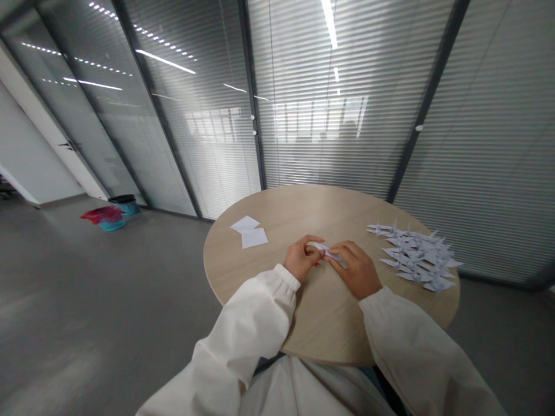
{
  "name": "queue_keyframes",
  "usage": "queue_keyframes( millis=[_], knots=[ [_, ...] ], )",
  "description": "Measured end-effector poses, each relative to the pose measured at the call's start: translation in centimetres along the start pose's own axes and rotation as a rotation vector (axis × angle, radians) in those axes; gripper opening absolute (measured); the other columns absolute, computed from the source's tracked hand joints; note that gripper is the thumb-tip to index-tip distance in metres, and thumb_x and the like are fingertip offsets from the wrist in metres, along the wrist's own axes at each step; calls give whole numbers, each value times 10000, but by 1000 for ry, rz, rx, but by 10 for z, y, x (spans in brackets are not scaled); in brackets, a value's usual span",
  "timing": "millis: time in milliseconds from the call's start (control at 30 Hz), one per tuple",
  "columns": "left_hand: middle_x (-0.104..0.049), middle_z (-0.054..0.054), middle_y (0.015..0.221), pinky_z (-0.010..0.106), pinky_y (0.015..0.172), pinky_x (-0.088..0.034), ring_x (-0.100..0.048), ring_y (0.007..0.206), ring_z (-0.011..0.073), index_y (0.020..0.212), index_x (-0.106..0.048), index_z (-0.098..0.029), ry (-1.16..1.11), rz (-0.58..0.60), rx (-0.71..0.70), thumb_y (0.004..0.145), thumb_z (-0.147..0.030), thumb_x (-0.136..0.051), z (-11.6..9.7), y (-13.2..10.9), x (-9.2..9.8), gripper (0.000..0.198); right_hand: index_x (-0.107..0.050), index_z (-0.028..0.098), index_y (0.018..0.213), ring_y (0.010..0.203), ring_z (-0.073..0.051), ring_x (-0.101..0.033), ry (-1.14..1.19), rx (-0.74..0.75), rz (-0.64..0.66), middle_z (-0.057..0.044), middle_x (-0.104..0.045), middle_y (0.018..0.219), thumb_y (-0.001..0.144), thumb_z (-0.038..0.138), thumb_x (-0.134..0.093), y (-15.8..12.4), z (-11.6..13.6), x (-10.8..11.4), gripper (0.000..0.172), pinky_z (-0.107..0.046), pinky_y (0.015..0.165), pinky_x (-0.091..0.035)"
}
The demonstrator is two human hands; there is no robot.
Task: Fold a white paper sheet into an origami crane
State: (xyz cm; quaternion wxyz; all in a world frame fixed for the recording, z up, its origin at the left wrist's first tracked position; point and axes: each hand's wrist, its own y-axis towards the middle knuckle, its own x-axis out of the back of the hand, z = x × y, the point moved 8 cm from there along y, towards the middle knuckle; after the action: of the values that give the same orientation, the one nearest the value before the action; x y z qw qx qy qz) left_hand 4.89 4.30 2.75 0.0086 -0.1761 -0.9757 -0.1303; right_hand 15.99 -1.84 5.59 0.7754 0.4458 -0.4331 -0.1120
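Note:
A small folded white paper (321,247) is held between both hands above the middle of the round wooden table (329,202). My left hand (302,256) grips its left end with fingers curled and pinching. At its right end, my right hand (355,267) pinches the paper between thumb and fingers. Fingers hide part of the folds. Two flat white paper sheets (254,237) lie on the table's left side, one partly over the other. On the right side rests a pile of folded white paper cranes (418,254).
Beyond the table stands a glass partition with blinds (325,156). On the floor at the left are a bin with a red liner (104,216) and a bin with a black liner (125,202). A white door (56,127) is at the far left.

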Motion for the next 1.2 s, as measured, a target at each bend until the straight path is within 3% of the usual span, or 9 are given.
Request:
queue_keyframes(
  millis=[233,533,833,1200],
  knots=[
    [-643,10,681,175,503,-500,-565,542,72,1011,-562,-133,89,53,-107,741,-238,-592,-3,1,-1,291,-644,219,811,783,-188,-597,175,-95,-43,-46,-642,806,803,301,-576,0,-12,2,106,-341,724,-493],
    [-634,17,714,190,528,-502,-587,617,99,1029,-560,-151,164,87,-195,780,-250,-540,-10,-1,-2,268,-693,209,753,710,-174,-633,474,-364,-6,-39,-679,778,720,387,-644,-1,-34,-4,187,-295,628,-515],
    [-637,17,710,193,538,-499,-582,578,92,1053,-553,-153,217,89,-186,777,-242,-556,-13,-4,-3,290,-707,197,734,702,-185,-645,572,-517,71,-47,-699,764,699,368,-654,-5,-43,-11,183,-295,641,-516],
    [-640,-1,712,168,512,-474,-571,532,73,1059,-549,-167,326,70,-213,775,-244,-560,-10,-2,-2,295,-695,185,768,741,-186,-635,548,-554,108,-51,-692,797,724,386,-616,-6,-44,-12,221,-288,681,-495]
  ],
)
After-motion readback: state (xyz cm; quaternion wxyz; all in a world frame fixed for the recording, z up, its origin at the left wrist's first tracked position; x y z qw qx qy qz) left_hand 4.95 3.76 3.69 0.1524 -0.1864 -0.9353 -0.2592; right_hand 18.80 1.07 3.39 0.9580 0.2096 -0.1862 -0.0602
